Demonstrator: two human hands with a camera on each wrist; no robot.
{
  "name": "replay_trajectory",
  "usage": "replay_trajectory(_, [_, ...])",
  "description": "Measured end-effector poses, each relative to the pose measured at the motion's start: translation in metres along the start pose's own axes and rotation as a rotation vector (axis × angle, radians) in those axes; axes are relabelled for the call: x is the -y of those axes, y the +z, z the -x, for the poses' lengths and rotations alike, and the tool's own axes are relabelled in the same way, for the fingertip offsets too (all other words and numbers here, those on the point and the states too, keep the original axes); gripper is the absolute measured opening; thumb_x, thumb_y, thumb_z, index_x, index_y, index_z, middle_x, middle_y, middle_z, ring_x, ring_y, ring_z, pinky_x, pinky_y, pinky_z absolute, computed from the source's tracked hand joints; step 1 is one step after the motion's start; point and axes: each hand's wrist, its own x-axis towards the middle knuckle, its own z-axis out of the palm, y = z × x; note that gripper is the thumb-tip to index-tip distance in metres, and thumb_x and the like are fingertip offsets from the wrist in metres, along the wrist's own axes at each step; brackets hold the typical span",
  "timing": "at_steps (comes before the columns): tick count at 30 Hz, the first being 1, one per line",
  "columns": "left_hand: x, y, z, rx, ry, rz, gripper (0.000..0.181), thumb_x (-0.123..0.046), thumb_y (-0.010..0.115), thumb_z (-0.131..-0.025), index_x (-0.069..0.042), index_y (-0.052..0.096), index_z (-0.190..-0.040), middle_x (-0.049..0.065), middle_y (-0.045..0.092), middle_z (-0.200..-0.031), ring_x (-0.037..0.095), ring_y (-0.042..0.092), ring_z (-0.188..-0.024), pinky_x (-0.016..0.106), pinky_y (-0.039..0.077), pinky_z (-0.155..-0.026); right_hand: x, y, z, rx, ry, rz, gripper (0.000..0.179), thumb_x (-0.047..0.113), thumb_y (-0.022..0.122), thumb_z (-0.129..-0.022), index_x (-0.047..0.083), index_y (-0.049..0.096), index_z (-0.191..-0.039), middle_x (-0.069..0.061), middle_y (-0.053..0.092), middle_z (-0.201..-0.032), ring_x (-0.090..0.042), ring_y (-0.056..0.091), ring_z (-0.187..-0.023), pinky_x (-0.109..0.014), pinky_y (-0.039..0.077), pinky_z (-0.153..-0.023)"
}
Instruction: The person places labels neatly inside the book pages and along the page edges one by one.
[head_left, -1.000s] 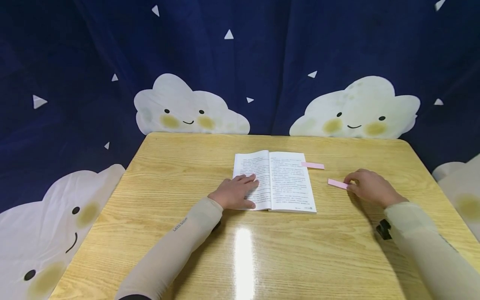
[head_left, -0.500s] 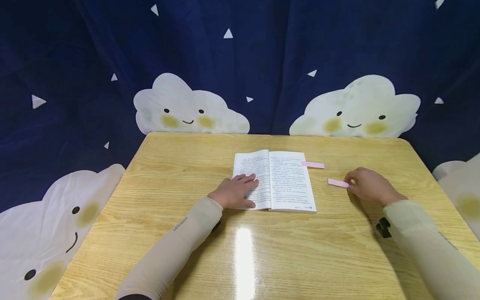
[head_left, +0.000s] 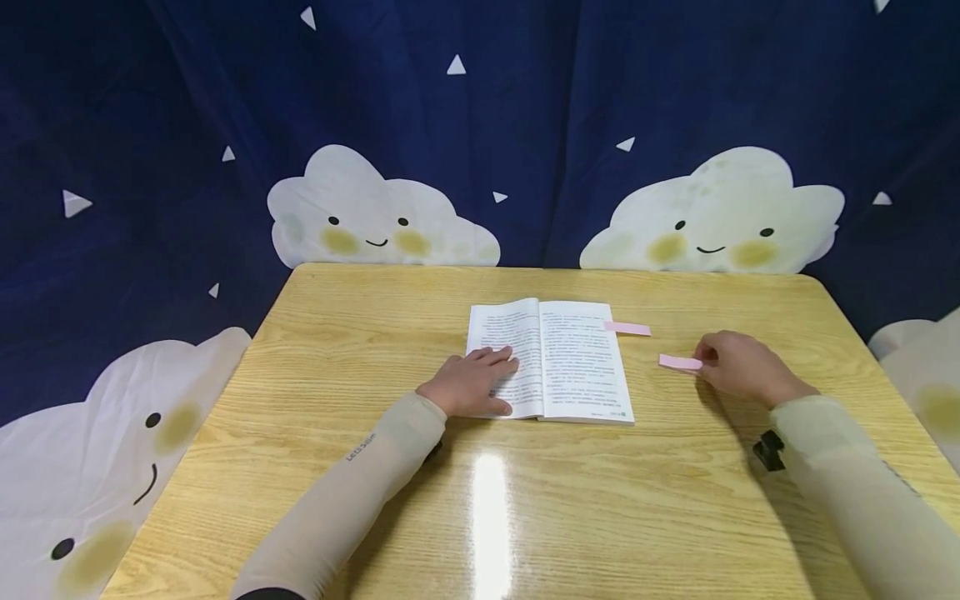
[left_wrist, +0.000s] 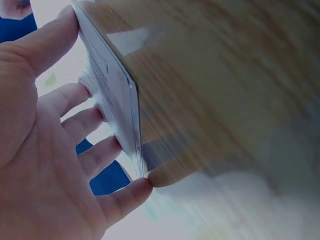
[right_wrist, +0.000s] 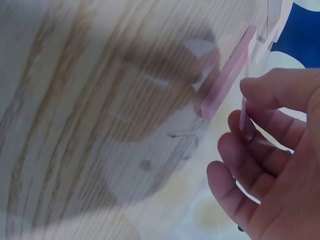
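An open book [head_left: 581, 367] with printed pages lies on the table. My left hand [head_left: 472, 385] rests on its left page with fingers spread. In the left wrist view, the thumb and fingertips [left_wrist: 137, 192] lie along the page and its lower edge. From the right page's outer edge sticks out a pink sticky strip [head_left: 628, 328]. To the right of the book, my right hand [head_left: 742, 367] pinches the end of a thin pink sticky note [right_wrist: 243, 119] between thumb and fingers. That end is raised off a thicker pink pad of sticky notes [right_wrist: 225, 82] lying on the table.
The wooden table [head_left: 600, 500] has a bright light reflection in front of the book. Behind it hangs a dark blue curtain [head_left: 525, 100] with smiling clouds. Both forearms wear pale sleeves [head_left: 360, 475].
My right hand has risen slightly, and the pinched end of the sticky note now curves up from the pad. The left hand and the book stay as they were.
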Motion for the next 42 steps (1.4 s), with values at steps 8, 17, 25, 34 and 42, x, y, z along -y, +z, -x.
replay_trajectory(8, [0.0000,0.0006,-0.0008,-0.004,-0.002,-0.004,0.078,-0.056,0.059,-0.093,-0.029,0.026,-0.159,-0.006,0.017,-0.168,0.024,0.020,-0.155,0.055,0.031,-0.117,-0.0039,-0.0038,-0.0016,0.041,-0.004,-0.116,0.017,0.008,0.063,-0.089,-0.002,0.069,-0.101,-0.016,0.069,-0.090,-0.023,0.058,-0.078,-0.040,0.048,-0.071])
replay_trajectory(17, [-0.0002,0.0007,0.0000,0.000,-0.003,0.012,0.078,-0.056,0.059,-0.093,-0.029,0.025,-0.159,-0.006,0.017,-0.168,0.024,0.019,-0.156,0.056,0.030,-0.118,-0.0041,-0.0071,-0.0025,0.094,0.056,-0.193,0.018,0.011,0.067,-0.087,-0.004,0.071,-0.097,-0.013,0.068,-0.088,-0.019,0.052,-0.073,-0.029,0.041,-0.062])
replay_trajectory(25, [0.0006,0.0001,-0.0009,-0.001,-0.004,-0.003,0.078,-0.056,0.059,-0.094,-0.029,0.025,-0.159,-0.006,0.016,-0.168,0.024,0.019,-0.156,0.055,0.031,-0.117,-0.0060,-0.0048,-0.0012,0.106,0.102,-0.202,0.021,0.014,0.067,-0.088,-0.005,0.071,-0.097,-0.013,0.068,-0.085,-0.018,0.052,-0.070,-0.029,0.040,-0.059])
replay_trajectory(34, [0.0002,-0.0014,-0.0001,-0.001,0.004,-0.001,0.078,-0.056,0.059,-0.094,-0.029,0.025,-0.159,-0.005,0.016,-0.168,0.024,0.019,-0.156,0.055,0.032,-0.116,-0.0034,-0.0051,0.0004,0.111,0.144,-0.239,0.028,0.032,0.068,-0.090,0.004,0.065,-0.085,-0.002,0.059,-0.072,-0.016,0.046,-0.065,-0.029,0.036,-0.056])
replay_trajectory(42, [-0.0011,-0.0010,0.0004,-0.002,0.001,0.012,0.078,-0.055,0.060,-0.094,-0.029,0.025,-0.159,-0.006,0.017,-0.168,0.024,0.020,-0.155,0.056,0.031,-0.117,0.0031,-0.0039,-0.0080,0.116,0.145,-0.188,0.037,0.031,0.071,-0.089,-0.003,0.065,-0.101,-0.015,0.068,-0.092,-0.022,0.056,-0.076,-0.030,0.043,-0.061])
